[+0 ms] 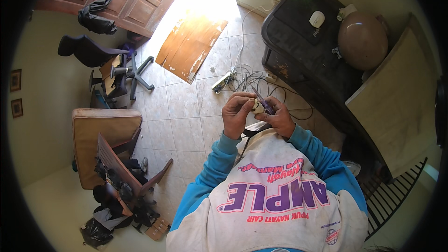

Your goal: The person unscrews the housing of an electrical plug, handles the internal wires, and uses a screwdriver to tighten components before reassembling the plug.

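My left hand (238, 113) is closed, pinching a small cream-white fitting (257, 108) between thumb and fingers. Its exact kind is too small to make out. My right hand (280, 117) is wrapped round a screwdriver (267, 106) with a purple handle, whose thin shaft points up and away from me beside the fitting. Both hands meet in front of my body, their fingers almost touching. Under the left wrist a dark cord (243, 150) runs down over my shirt.
Beyond my hands, a power strip (224, 82) and tangled cables (254, 79) lie on the tiled floor. A loose wooden panel (191, 44) lies by the bright doorway. On the right stands a black cabinet (298, 37); on the left, an office chair (119, 67) and a seated person (112, 200).
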`<act>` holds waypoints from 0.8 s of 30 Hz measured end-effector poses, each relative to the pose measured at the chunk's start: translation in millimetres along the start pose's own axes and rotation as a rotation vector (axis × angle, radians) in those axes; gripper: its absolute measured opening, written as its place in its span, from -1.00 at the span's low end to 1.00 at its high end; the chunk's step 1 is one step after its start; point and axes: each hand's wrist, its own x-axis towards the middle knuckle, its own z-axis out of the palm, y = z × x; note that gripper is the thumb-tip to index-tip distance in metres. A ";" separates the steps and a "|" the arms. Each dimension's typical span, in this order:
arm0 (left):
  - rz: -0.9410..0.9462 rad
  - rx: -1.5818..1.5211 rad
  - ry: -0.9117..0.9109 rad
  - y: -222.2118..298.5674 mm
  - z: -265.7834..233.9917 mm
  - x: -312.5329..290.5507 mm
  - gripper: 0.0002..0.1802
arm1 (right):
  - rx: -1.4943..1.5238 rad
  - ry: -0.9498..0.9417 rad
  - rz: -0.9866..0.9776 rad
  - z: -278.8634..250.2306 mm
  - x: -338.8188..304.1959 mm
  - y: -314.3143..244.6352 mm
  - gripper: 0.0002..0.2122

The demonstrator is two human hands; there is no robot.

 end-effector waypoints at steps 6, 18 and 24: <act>0.042 -0.004 -0.009 -1.4 0.4 -3.9 -0.94 | 0.056 0.047 -0.053 2.4 -0.1 -1.8 -0.61; 0.135 -0.084 -0.031 -1.7 -1.0 -13.4 -0.91 | 0.110 0.071 -0.159 3.3 -3.4 -1.9 -0.56; 0.139 -0.102 -0.011 -3.0 -0.8 -13.9 -0.92 | 0.101 0.067 -0.168 3.3 -3.2 -2.9 -0.57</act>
